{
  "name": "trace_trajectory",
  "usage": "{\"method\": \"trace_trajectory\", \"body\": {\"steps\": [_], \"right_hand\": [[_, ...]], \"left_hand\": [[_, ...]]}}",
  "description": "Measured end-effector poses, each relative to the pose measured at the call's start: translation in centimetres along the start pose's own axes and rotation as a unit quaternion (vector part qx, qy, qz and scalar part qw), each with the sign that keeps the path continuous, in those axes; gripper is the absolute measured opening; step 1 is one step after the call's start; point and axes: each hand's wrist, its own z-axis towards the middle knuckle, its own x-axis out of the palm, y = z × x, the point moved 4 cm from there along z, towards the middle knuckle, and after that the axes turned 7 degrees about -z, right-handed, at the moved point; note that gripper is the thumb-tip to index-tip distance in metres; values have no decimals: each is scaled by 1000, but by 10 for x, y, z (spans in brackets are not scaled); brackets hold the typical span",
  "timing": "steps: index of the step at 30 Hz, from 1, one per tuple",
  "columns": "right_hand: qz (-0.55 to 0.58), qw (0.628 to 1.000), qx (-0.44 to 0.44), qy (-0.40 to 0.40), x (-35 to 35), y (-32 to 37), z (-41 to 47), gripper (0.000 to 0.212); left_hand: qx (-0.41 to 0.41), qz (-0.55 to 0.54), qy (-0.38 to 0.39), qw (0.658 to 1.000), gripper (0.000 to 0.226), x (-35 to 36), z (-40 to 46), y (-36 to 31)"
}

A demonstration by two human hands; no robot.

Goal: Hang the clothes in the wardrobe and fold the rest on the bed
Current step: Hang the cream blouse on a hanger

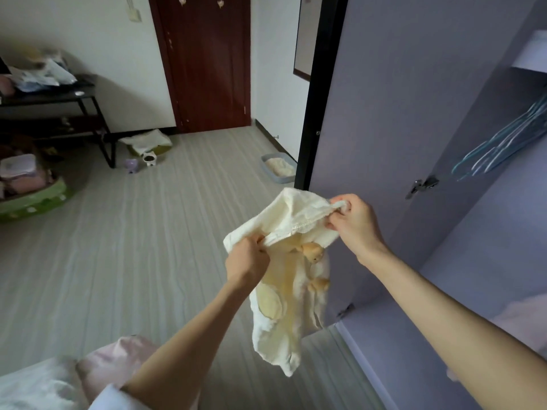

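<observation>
A small cream garment [291, 294] with yellow patches and orange animal figures hangs in the air in front of me. My left hand [245, 261] grips its upper edge on the left. My right hand [353, 220] pinches the same edge on the right, stretching it between the two hands. The open wardrobe [473, 232] stands to the right, its lilac door [384, 99] swung outward behind the garment. Several blue hangers [503, 146] hang inside it. A corner of the bed with pink and white clothes [97, 371] shows at the bottom left.
A dark red room door [207, 63] stands at the back. A black table [53, 96] piled with items sits at the left, with a green box [32, 202] below it. Pet bowls [142, 161] and a grey litter tray [278, 170] lie on the striped floor.
</observation>
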Motion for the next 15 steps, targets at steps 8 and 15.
{"method": "trace_trajectory", "body": {"steps": [8, 15], "right_hand": [[-223, 970, 98, -6, -6, -62, 0, 27], [-230, 946, 159, -165, -36, -86, 4, 32]], "left_hand": [[57, 66, -32, 996, 37, -21, 15, -5], [5, 80, -34, 996, 37, -20, 15, 23]]}}
